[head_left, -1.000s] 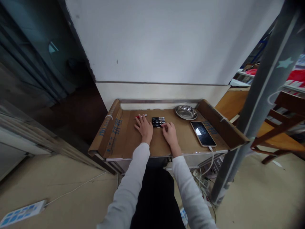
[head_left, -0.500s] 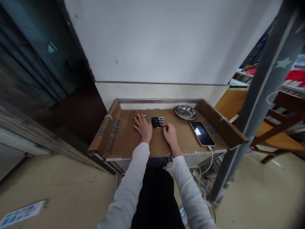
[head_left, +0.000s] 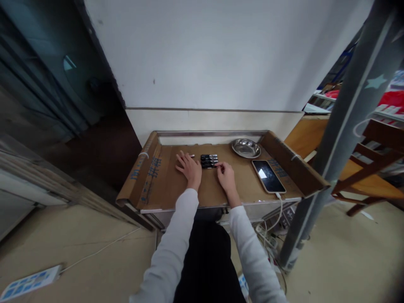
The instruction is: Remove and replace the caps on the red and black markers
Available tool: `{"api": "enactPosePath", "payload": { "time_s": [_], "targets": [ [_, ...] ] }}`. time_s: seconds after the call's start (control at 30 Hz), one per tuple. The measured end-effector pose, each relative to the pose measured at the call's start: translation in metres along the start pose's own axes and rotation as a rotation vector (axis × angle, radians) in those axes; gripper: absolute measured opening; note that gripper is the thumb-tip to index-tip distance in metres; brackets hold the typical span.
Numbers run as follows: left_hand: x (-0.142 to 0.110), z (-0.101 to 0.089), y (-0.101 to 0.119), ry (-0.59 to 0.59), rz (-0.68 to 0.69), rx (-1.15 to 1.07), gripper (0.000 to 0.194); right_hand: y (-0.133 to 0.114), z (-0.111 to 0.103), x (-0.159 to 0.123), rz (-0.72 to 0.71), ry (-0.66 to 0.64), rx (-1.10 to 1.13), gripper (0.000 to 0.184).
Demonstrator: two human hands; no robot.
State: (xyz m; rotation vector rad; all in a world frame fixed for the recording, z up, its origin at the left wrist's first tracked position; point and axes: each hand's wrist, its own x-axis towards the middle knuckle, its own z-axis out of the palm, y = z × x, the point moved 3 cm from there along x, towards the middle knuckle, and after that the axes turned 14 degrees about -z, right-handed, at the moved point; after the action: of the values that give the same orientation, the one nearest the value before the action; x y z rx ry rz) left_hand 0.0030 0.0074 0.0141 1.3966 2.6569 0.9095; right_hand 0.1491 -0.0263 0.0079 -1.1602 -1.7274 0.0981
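Observation:
Several black markers (head_left: 209, 160) lie side by side in a row at the middle of the cardboard-covered table (head_left: 167, 189). My left hand (head_left: 191, 170) is spread palm down just left of the row. A pen (head_left: 192, 155) is mostly covered by that hand; only a small pale end shows past its fingers. On the other side, my right hand (head_left: 226, 176) has its fingers curled, with the index fingertip touching the right end of the lower markers. Whether the thumb and finger pinch anything is too small to tell.
A shiny metal bowl (head_left: 246, 148) stands at the back right. In front of it lies a phone (head_left: 268, 176) with a white cable (head_left: 280, 210) hanging over the front edge. Raised cardboard flaps (head_left: 292, 162) border the sides. A grey post (head_left: 331, 155) rises at the right.
The red pen under my left hand has shifted slightly, and its red end is now hidden by the fingers. My right hand stays at the markers' ends, almost still.

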Motion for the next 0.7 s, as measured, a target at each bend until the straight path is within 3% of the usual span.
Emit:
{"api": "enactPosePath", "payload": {
  "time_s": [0.3,0.43,0.53,0.7],
  "targets": [
    [-0.003,-0.008,0.001,0.002,-0.043,-0.019,0.026,0.001,-0.001,0.0,0.03,0.021,0.037,0.022],
    [-0.003,-0.014,0.002,0.015,-0.028,-0.069,0.031,0.001,-0.002,0.0,0.072,0.064,0.108,0.021],
    [-0.007,-0.021,0.007,-0.017,0.169,-0.16,0.033,0.001,-0.004,0.001,0.141,0.16,0.251,0.025],
    [-0.027,-0.027,0.02,-0.184,0.685,-0.303,0.026,0.0,-0.004,0.0,0.335,0.227,0.711,0.034]
  ]
}}
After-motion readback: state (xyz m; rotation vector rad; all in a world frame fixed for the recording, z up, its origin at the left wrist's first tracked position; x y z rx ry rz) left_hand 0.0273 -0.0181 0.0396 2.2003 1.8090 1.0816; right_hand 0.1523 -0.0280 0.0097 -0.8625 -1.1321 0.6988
